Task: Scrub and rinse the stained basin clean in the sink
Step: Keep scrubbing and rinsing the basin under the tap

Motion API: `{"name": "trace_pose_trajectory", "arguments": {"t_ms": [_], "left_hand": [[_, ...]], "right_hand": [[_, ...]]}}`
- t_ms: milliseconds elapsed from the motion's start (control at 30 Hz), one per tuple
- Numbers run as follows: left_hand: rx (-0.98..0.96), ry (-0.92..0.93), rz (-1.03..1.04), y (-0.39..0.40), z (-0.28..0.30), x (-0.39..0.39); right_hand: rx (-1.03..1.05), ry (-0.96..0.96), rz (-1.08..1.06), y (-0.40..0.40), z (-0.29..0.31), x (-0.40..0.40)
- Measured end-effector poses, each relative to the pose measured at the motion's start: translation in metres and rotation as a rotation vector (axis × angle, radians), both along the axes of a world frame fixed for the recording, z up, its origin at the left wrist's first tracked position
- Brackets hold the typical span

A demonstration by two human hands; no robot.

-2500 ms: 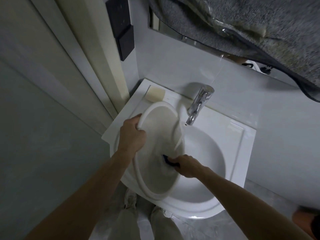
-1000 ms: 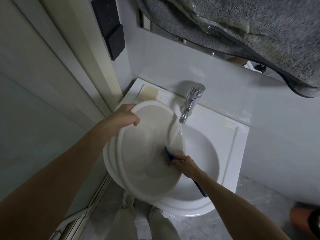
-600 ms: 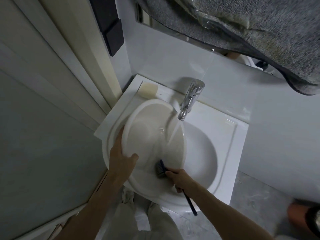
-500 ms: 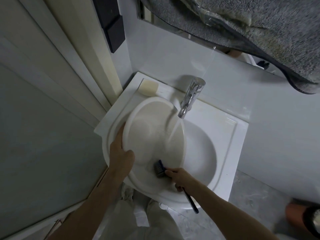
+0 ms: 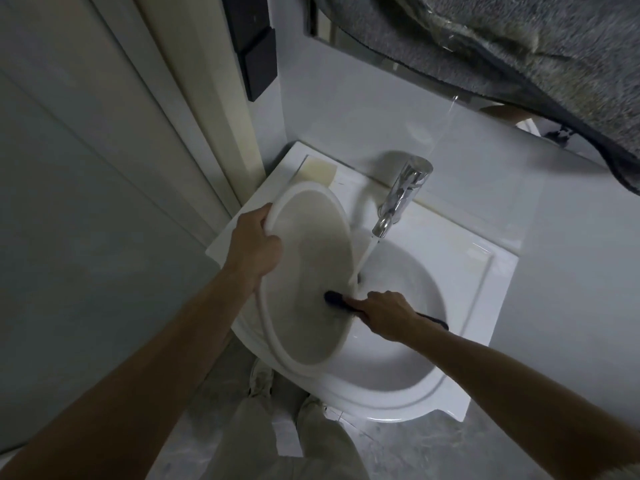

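Observation:
A white plastic basin with a dull stained inside stands tilted on its edge over the left side of the white sink. My left hand grips its upper left rim. My right hand holds a dark brush by the handle, and the bristle end presses on the basin's inside near its right rim. The handle's tail sticks out behind my hand. Water runs from the chrome faucet down past the basin's right rim into the sink.
A pale bar of soap lies on the sink's back left corner. A door frame and a black wall switch stand at the left. Grey fabric hangs over the mirror above. My legs and shoes show below the sink.
My left hand shifted from the basin's lower left rim up to its upper left rim, tipping the basin more upright. The brush moved up and right along the inside.

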State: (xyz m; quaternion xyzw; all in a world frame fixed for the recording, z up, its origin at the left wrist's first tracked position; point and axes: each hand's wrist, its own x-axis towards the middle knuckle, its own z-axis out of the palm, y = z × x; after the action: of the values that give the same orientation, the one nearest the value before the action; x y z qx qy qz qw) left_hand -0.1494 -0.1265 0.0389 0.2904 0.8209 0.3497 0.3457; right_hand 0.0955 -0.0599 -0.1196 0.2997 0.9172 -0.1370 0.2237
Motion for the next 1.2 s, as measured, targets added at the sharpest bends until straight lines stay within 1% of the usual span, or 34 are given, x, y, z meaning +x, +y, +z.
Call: {"name": "trace_pose_trajectory", "arguments": {"t_ms": [67, 100, 133, 200, 233, 267, 333, 367, 433, 467, 500, 567, 600, 700, 733, 800, 900, 1067, 1200], "left_hand": [[-0.033, -0.011, -0.001, 0.006, -0.001, -0.001], [-0.049, -0.026, 0.007, 0.009, -0.002, -0.002], [-0.062, -0.037, 0.011, 0.011, -0.003, -0.002], [-0.085, -0.053, -0.004, 0.015, -0.002, -0.003], [-0.094, -0.061, -0.023, 0.018, -0.002, -0.003], [-0.099, -0.065, -0.046, 0.019, -0.002, -0.003], [-0.102, -0.075, -0.085, 0.023, -0.002, -0.002], [-0.110, -0.078, -0.098, 0.025, -0.002, -0.003], [-0.136, -0.084, -0.126, 0.030, -0.002, -0.005], [-0.145, -0.090, -0.137, 0.033, -0.002, -0.007], [-0.165, -0.102, -0.154, 0.035, -0.001, -0.008], [-0.212, -0.121, -0.192, 0.040, 0.001, -0.013], [-0.237, -0.126, -0.201, 0.042, 0.001, -0.018], [-0.299, -0.182, -0.206, 0.048, 0.002, -0.029], [-0.301, -0.198, -0.210, 0.048, 0.002, -0.031], [-0.245, -0.228, -0.191, 0.047, 0.004, -0.031], [-0.121, -0.213, -0.145, 0.033, 0.004, -0.021], [0.011, -0.141, -0.163, -0.012, -0.023, 0.009], [0.026, -0.056, -0.121, -0.032, -0.047, 0.033]], "right_hand": [[0.125, -0.003, -0.105, 0.010, -0.001, -0.001], [0.141, -0.005, -0.145, 0.012, -0.002, -0.003], [0.103, -0.004, -0.123, 0.010, 0.000, -0.006], [-0.043, -0.016, 0.015, 0.001, 0.003, -0.011], [-0.059, -0.023, 0.045, 0.001, 0.006, -0.012], [-0.029, -0.002, 0.020, 0.005, 0.003, -0.012], [0.023, 0.061, -0.103, 0.014, -0.006, -0.012], [-0.030, 0.061, -0.137, 0.014, -0.009, -0.012], [-0.195, 0.026, -0.114, 0.008, -0.013, -0.013], [-0.207, 0.019, -0.113, 0.007, -0.014, -0.012], [-0.177, 0.031, -0.177, 0.011, -0.016, -0.010], [-0.152, 0.116, -0.412, 0.021, -0.027, -0.006], [-0.206, 0.148, -0.504, 0.024, -0.034, -0.005], [-0.516, 0.325, -0.648, 0.018, -0.047, -0.005], [-0.583, 0.375, -0.694, 0.014, -0.048, -0.005], [-0.644, 0.416, -0.761, 0.009, -0.047, -0.003], [-0.709, 0.380, -0.769, -0.007, -0.051, 0.002], [-0.754, 0.261, -0.810, -0.039, -0.070, 0.014], [-0.759, 0.148, -0.839, -0.050, -0.033, 0.011]]}}
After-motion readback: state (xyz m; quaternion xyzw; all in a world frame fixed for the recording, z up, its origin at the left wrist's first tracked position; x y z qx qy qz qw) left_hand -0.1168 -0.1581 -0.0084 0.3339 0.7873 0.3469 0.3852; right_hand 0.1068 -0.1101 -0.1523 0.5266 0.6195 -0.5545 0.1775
